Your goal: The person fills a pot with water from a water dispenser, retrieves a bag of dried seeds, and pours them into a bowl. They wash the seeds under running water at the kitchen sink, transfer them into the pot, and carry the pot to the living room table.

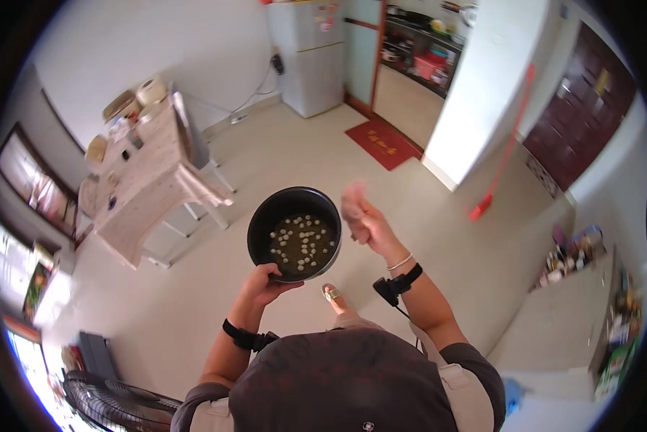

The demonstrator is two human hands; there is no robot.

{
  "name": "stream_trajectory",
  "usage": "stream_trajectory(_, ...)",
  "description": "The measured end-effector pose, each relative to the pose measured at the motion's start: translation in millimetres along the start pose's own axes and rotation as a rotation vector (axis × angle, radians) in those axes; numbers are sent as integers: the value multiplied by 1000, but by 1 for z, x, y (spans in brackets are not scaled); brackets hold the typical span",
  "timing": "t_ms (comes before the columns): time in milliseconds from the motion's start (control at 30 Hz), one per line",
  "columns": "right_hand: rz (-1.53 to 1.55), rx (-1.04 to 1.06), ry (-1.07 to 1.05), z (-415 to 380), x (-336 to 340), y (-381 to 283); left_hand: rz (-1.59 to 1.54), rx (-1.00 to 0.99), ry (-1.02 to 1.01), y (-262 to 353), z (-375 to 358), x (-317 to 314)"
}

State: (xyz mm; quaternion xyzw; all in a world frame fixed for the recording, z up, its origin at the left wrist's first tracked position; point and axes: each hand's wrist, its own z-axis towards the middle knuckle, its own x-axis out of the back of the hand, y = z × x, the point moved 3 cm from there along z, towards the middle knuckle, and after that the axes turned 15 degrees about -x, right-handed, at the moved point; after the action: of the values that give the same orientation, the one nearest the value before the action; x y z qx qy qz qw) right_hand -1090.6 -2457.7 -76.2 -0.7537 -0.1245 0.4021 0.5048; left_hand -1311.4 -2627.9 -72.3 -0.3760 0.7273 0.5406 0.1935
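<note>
My left hand (264,285) grips the near rim of a dark round cooking pot (266,207), thumb over the edge and fingers underneath. Inside the pot, many small white balls (303,235) lie scattered in a shallow brownish liquid or over the pot's bottom. The pot is held up in front of my body, above the floor. My right hand (365,218) is raised just right of the pot, apart from its rim. Motion smears its fingers, so I cannot see whether anything is in them.
A cloth-covered table (150,183) with chairs stands at the left. Farther off are a fridge (310,68), a red doormat (383,144) and a kitchen counter. A red broom (482,207) leans near the door. A cabinet (554,317) is at right, a fan (111,403) at lower left.
</note>
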Motion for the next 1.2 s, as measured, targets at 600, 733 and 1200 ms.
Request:
stream_trajectory(600, -811, 516, -745, 280, -222, 78, -373, -494, 487, 227, 62, 144)
stream_trajectory(733, -781, 493, -896, 348, -257, 170, -383, -524, 513, 271, 54, 212)
stream_trajectory(1200, 146, -551, -829, 597, -575, 205, -367, -771, 748, 440, -15, 405)
